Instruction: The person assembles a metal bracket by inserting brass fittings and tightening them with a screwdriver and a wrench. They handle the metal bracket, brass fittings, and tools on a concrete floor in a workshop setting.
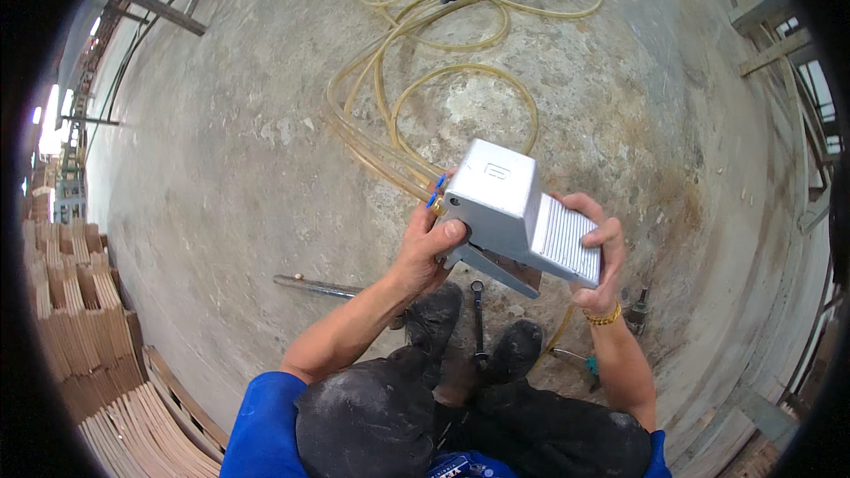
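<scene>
Left hand (431, 248) and right hand (595, 257) are both gripping the grey foot pedal valve (513, 212) above the concrete floor (230, 168); a slip risks dropping it or straining its yellow hoses (398, 62).

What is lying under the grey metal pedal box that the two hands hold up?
Below the pedal box lie a wrench on the concrete floor and the person's shoes. The floor directly under it is covered.

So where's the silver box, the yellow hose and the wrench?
silver box (500, 199), head view, its smooth top face
yellow hose (460, 71), head view, a loop on the floor
wrench (478, 319), head view, its handle between the shoes
</scene>
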Action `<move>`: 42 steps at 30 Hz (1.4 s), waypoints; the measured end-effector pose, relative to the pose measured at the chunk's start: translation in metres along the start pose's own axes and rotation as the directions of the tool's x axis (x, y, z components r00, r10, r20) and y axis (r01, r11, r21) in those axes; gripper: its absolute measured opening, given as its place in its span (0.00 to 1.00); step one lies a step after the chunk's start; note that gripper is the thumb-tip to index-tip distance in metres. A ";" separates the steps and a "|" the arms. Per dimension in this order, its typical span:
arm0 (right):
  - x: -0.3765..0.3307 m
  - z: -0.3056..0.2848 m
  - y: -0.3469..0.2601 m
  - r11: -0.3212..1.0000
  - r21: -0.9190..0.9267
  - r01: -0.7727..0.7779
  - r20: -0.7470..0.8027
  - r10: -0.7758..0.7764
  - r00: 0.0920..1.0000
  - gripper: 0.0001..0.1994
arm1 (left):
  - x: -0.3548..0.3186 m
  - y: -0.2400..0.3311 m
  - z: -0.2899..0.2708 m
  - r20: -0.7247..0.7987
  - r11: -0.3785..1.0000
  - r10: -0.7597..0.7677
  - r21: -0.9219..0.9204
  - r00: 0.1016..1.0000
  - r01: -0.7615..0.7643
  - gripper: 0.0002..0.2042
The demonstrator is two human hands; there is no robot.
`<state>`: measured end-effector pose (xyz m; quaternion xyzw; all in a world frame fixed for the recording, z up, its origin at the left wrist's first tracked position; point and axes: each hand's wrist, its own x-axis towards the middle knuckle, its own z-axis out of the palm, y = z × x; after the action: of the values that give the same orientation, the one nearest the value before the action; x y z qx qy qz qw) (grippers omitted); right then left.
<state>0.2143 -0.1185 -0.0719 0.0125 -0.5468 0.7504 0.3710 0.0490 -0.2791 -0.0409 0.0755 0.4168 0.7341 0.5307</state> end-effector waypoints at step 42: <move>-0.002 0.036 -0.013 0.771 -0.438 -0.462 -0.151 0.443 0.884 0.38 | -0.007 -0.003 0.020 -0.109 0.916 -0.261 0.286 0.959 0.281 0.37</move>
<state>0.2091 -0.1477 -0.0475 -0.2225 -0.6887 0.6655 0.1823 0.0651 -0.2738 -0.0272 0.0710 0.5470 0.5843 0.5952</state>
